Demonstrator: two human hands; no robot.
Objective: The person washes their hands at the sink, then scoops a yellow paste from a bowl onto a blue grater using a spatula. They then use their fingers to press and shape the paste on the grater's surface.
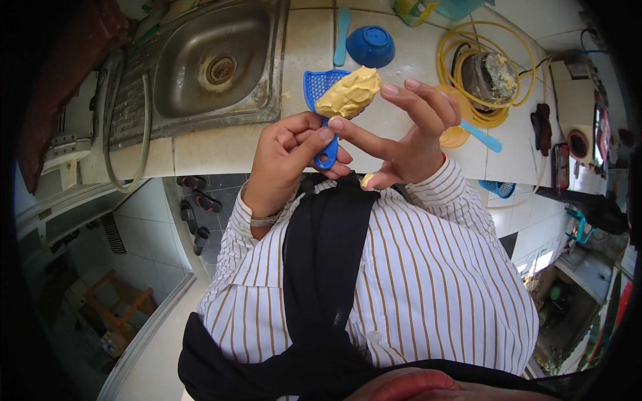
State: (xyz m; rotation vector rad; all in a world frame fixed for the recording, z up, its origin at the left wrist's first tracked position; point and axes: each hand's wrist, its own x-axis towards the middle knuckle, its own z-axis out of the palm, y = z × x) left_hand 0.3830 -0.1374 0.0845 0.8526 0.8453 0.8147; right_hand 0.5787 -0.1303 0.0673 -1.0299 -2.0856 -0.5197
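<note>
My left hand [287, 154] is closed on the handle of a blue perforated plastic tool [311, 83]. A mound of yellow, creamy paste [348, 93] sits on the tool's head. My right hand [408, 140] has its fingers apart, with the index fingertip near the top of the handle, just below the paste, and a yellow smear on the thumb tip. Behind the tool stand an upturned blue bowl [370, 47] and a light-blue spatula [343, 33]. Another light-blue spatula [485, 137] rests by a yellowish container [453, 139], partly hidden behind my right hand.
A steel sink [184, 57] with a drainboard and hose is at the upper left. A coiled yellow hose [501, 113] surrounds a dirty metal object [488, 80] at the right. A blue perforated piece [497, 188] is beside the counter edge. Sandals [205, 200] lie on the dark floor.
</note>
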